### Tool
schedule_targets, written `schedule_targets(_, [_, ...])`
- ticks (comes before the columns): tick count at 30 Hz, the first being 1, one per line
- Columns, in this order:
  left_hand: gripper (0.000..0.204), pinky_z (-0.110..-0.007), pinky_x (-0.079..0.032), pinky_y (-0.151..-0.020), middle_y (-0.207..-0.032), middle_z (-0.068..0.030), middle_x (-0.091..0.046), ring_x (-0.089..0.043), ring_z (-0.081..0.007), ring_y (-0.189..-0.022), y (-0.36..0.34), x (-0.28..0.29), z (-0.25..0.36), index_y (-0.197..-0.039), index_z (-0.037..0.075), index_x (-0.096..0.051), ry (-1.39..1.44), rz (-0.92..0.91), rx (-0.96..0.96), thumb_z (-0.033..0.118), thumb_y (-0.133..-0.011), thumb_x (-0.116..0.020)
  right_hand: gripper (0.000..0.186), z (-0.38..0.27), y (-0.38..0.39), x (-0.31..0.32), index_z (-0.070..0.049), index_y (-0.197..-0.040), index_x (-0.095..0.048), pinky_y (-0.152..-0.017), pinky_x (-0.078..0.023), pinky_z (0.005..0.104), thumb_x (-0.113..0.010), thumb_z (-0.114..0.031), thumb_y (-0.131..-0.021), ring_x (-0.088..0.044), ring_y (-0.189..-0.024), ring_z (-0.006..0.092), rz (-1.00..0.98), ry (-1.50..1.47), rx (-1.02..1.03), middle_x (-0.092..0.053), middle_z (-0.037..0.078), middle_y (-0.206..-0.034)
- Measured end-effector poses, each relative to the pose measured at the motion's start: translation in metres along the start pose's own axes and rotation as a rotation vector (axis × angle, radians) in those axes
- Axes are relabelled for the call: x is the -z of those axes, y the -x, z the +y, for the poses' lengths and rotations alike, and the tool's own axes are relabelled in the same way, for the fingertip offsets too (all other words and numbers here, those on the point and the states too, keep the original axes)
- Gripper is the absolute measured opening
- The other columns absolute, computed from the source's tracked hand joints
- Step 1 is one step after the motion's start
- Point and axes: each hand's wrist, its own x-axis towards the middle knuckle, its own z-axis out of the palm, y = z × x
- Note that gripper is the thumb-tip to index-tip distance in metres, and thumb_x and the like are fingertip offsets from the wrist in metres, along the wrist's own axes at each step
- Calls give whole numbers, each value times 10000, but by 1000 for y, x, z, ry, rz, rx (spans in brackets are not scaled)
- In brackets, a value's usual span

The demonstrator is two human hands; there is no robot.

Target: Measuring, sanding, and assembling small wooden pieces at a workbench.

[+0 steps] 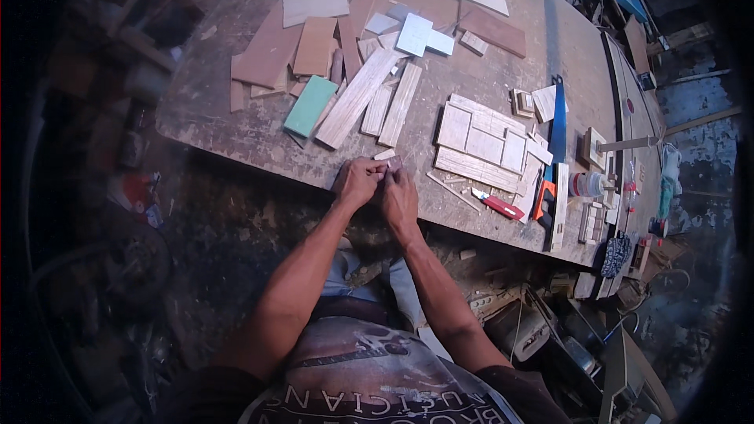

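Pale wood, a small chip [384, 154], lies just beyond the fingertips as I look down through the head camera, right by the near edge of the bench [212, 122]. At that edge the left hand [359, 182] and the right hand [399, 195] are close together, fingers bent and thumbs drawn inward so that their tips almost meet. Between them I see a brown scrap [395, 162], just behind the chip's right end; it is too small for me to name, and I cannot tell which hand, if either, is clamped on it or on the chip. Beyond the hands, near but apart from them, a strip [399, 106] and a wider plank [345, 110] lie slanting away, with a green block [310, 107] to the plank's left. To the right of the hands I have a flat panel [479, 141] of pale pieces set edge to edge, a red knife [503, 206] near its lower corner, and a saw [558, 126] with a blue blade and orange handle farther right.
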Motion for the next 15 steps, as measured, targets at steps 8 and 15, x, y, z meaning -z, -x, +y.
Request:
schedule_targets(8, [274,-274,-501,-696,-770,-22,-632,-576,-111,-728,-10,1,6,-1015,2,-730,32,-51,43,-41,-745,-740,321,-11,-9,8,75,-1169,-598,-925,-495,473,-511,-62,-892,-569,-1097,420,-73,23,-86,-567,252,-1179])
schedule_targets(15, [270,-290,-502,-693,-762,-40,-626,-583,-122,-735,-10,-4,0,-1006,9,-691,-9,-7,6,-58,-747,-725,350,-9,-22,4,62,-1252,-575,-959,-478,469,-484,-109,-961,-567,-1131,421,-115,-5,-147,-535,270,-1319])
